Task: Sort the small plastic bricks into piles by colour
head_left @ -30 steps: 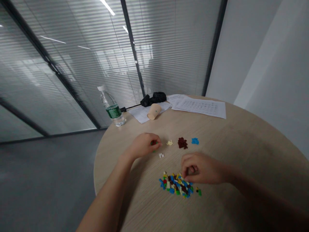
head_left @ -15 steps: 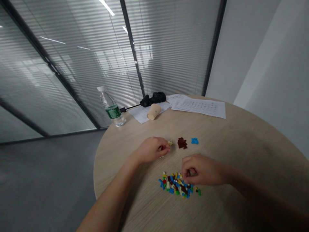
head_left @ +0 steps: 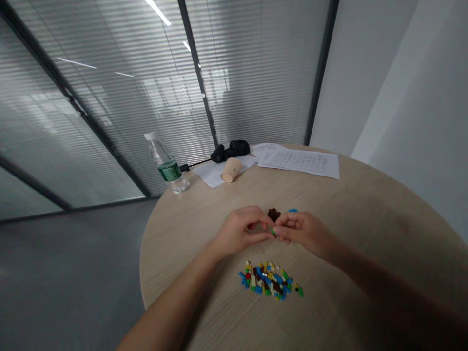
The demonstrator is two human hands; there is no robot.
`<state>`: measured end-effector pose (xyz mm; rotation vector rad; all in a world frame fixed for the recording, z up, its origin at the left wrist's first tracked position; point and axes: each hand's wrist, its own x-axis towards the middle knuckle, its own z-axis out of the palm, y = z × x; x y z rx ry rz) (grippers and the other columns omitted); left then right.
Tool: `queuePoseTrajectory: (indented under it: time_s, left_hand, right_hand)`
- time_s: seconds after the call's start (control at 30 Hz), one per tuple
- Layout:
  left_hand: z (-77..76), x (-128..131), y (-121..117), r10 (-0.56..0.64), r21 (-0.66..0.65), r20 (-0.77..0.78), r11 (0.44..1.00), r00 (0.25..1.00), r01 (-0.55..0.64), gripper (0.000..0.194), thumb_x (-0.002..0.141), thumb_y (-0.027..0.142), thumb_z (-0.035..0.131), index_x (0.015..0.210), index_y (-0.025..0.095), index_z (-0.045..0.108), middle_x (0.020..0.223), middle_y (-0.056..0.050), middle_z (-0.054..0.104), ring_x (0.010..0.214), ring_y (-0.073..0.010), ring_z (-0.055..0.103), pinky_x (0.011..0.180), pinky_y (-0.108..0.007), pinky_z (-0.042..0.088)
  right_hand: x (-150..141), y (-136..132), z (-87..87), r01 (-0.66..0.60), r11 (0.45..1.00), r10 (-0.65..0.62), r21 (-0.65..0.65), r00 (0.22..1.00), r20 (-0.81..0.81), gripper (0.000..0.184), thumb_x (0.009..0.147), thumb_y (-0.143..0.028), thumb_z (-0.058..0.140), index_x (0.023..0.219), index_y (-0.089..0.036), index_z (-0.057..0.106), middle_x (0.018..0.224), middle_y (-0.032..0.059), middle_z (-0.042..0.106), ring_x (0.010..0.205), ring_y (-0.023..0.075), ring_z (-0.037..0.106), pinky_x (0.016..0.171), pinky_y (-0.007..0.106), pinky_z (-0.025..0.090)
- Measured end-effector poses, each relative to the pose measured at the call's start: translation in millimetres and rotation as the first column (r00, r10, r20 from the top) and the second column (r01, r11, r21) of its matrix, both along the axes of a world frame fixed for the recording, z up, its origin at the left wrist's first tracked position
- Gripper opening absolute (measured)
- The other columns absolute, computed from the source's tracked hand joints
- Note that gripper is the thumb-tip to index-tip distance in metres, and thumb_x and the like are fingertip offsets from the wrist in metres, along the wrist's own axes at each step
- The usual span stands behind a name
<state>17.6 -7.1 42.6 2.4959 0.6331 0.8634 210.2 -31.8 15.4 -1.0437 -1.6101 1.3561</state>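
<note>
My left hand (head_left: pixel 246 230) and my right hand (head_left: pixel 305 233) meet over the middle of the table, fingertips together. A tiny green toy brick (head_left: pixel 274 233) shows between them, pinched by the right thumb and fingers. The left thumb and forefinger close on its other side. Just behind the fingers lies a small pile of dark brown bricks (head_left: pixel 273 214), partly covered. Some blue bricks (head_left: pixel 293 210) peek out past my right hand. Nearer to me is a mixed heap of small coloured bricks (head_left: pixel 266 280), in blue, yellow, green, brown, cream and red.
On the round wooden table (head_left: pixel 175 253), a water bottle (head_left: pixel 170 168) stands at the far left edge. A paper cup (head_left: pixel 231 169) lies on its side on a sheet, beside a black bundled object (head_left: pixel 234 150). Printed papers (head_left: pixel 303 162) lie at the back.
My right hand has come up from the mixed heap with the green brick to meet my left hand. My left hand has shifted right, off the spot beside the cream pieces.
</note>
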Motion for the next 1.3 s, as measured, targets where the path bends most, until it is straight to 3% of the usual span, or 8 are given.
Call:
queuePoseTrajectory:
  time_s: [0.2,0.43,0.5,0.57,0.67,0.93,1.3]
  left_hand:
    - [-1.4,1.2,0.8,-0.017,0.041,-0.006,0.999,1.0,0.018,0.014,0.082,0.028,0.059,0.079,0.016,0.064,0.068,-0.001,0.058,0.061,-0.0094,0.046,0.056,-0.02,0.037]
    - [5.1,-16.0,11.0,0.095,-0.035,-0.139,0.994,0.986,-0.101,0.009,0.077,0.018,0.055,0.079,0.016,0.063,0.068,0.001,0.055,0.061,-0.0085,0.049,0.058,-0.019,0.038]
    - [8.4,-31.3,20.8,0.227,-0.027,-0.238,0.97,0.944,-0.24,0.01,0.076,0.019,0.054,0.08,0.015,0.063,0.072,0.0,0.058,0.061,-0.0087,0.049,0.058,-0.019,0.038]
    - [11.2,-46.9,30.2,0.357,0.045,-0.377,0.929,0.855,-0.368,0.011,0.075,0.022,0.055,0.078,0.016,0.063,0.073,-0.001,0.059,0.062,-0.01,0.05,0.058,-0.02,0.036]
    - [13.8,-62.6,37.9,0.441,0.097,-0.512,0.882,0.737,-0.461,0.014,0.074,0.025,0.055,0.079,0.018,0.065,0.073,-0.001,0.061,0.063,-0.0116,0.052,0.058,-0.021,0.035]
    - [14.1,-65.2,36.5,0.417,0.053,-0.654,0.858,0.631,-0.512,0.018,0.072,0.025,0.052,0.08,0.019,0.067,0.073,-0.001,0.064,0.063,-0.0134,0.054,0.056,-0.022,0.033]
    - [13.0,-64.7,38.1,0.425,0.051,-0.673,0.843,0.605,-0.535,0.018,0.073,0.027,0.053,0.082,0.019,0.067,0.075,-0.001,0.065,0.064,-0.0136,0.055,0.055,-0.021,0.033]
  right_hand:
    - [-4.1,0.2,-1.3,0.052,0.998,-0.055,-0.047,0.996,-0.064,0.026,0.063,-0.039,0.071,0.07,-0.017,0.058,0.059,-0.0017,0.061,0.054,0.0096,0.054,0.057,0.025,0.044]
    - [-4.3,-2.2,3.6,0.013,0.989,-0.037,-0.148,0.987,-0.156,0.039,0.068,-0.05,0.065,0.086,-0.016,0.057,0.082,0.007,0.069,0.067,0.0138,0.061,0.061,0.028,0.047]
    - [-2.0,-1.6,4.5,0.007,0.99,-0.027,-0.139,0.99,-0.142,0.037,0.07,-0.049,0.063,0.088,-0.016,0.056,0.086,0.0081,0.069,0.069,0.0136,0.061,0.062,0.028,0.047]
    - [0.8,0.1,4.4,0.01,0.994,-0.021,-0.112,0.995,-0.101,0.033,0.07,-0.044,0.064,0.089,-0.017,0.057,0.084,0.0071,0.069,0.068,0.013,0.06,0.062,0.028,0.046]
    - [3.9,3.0,3.4,0.015,0.996,-0.02,-0.092,0.999,-0.048,0.03,0.069,-0.039,0.065,0.088,-0.017,0.057,0.079,0.0057,0.068,0.066,0.0124,0.058,0.061,0.027,0.045]
    - [2.5,2.6,1.8,0.023,0.997,-0.024,-0.071,0.999,-0.021,0.028,0.067,-0.037,0.064,0.085,-0.015,0.058,0.073,0.0036,0.066,0.061,0.0112,0.056,0.058,0.026,0.043]
    - [2.2,0.7,-3.3,-0.011,0.999,0.013,-0.053,0.999,0.038,0.028,0.07,-0.037,0.063,0.086,-0.015,0.059,0.075,0.0038,0.065,0.061,0.0106,0.056,0.06,0.026,0.045]
